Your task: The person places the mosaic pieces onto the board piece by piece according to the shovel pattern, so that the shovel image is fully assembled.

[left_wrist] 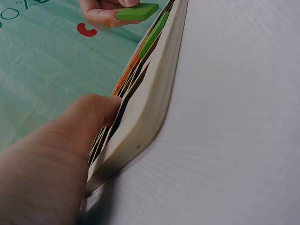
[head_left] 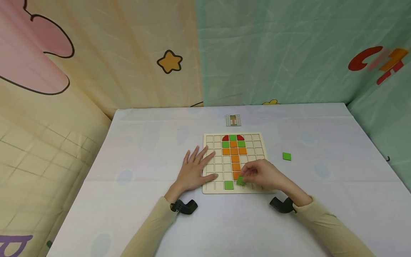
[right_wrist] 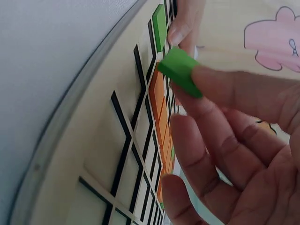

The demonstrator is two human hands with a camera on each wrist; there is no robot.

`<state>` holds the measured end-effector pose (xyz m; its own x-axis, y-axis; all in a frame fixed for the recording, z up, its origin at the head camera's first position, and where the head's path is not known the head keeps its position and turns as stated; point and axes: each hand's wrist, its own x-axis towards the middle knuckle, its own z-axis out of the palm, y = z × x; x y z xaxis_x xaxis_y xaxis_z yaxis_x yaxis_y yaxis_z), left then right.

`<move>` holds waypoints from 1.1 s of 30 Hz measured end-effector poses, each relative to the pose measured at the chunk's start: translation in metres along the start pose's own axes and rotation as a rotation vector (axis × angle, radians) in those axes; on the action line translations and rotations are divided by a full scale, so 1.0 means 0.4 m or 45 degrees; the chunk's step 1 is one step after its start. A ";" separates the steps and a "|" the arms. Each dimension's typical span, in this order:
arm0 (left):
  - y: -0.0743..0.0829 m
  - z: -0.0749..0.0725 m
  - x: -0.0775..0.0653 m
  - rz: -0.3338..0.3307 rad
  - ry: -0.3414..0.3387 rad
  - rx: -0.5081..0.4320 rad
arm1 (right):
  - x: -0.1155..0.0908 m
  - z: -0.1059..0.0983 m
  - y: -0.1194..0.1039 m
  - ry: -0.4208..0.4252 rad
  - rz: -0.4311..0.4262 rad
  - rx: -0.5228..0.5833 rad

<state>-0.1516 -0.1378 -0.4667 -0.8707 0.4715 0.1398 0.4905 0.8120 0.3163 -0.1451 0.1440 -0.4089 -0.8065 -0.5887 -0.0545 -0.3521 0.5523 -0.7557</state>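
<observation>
A wooden grid board (head_left: 212, 190) lies on the table, with orange, green and red tiles set in some of its squares. My left hand (head_left: 191, 174) rests spread on the board's left edge, its thumb touching the surface in the left wrist view. Between thumb and fingers my right hand (head_left: 261, 174) pinches a green square tile (right_wrist: 180, 70), held tilted just above the bottom row. Left of that tile, another green tile (head_left: 229, 185) sits in a bottom-row square. A column of orange tiles (head_left: 235, 159) runs up from near the held tile.
One loose green tile (head_left: 287, 156) lies on the table right of the board. Behind the board is a small pattern card (head_left: 233, 120) showing a gridded picture. Printed curtains (head_left: 279, 53) stand along the table's back edge.
</observation>
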 end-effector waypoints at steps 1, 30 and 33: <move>0.000 0.000 0.000 0.003 0.004 0.000 | 0.000 0.003 -0.001 -0.013 -0.004 0.000; 0.003 0.000 0.001 -0.014 -0.009 0.012 | 0.009 0.026 -0.019 0.012 -0.002 -0.207; 0.004 -0.001 0.001 -0.015 -0.008 0.010 | 0.008 0.030 -0.018 0.043 -0.014 -0.241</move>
<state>-0.1510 -0.1365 -0.4656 -0.8762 0.4640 0.1303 0.4805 0.8202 0.3104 -0.1395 0.1309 -0.4112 -0.8166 -0.5768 -0.0222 -0.4414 0.6488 -0.6199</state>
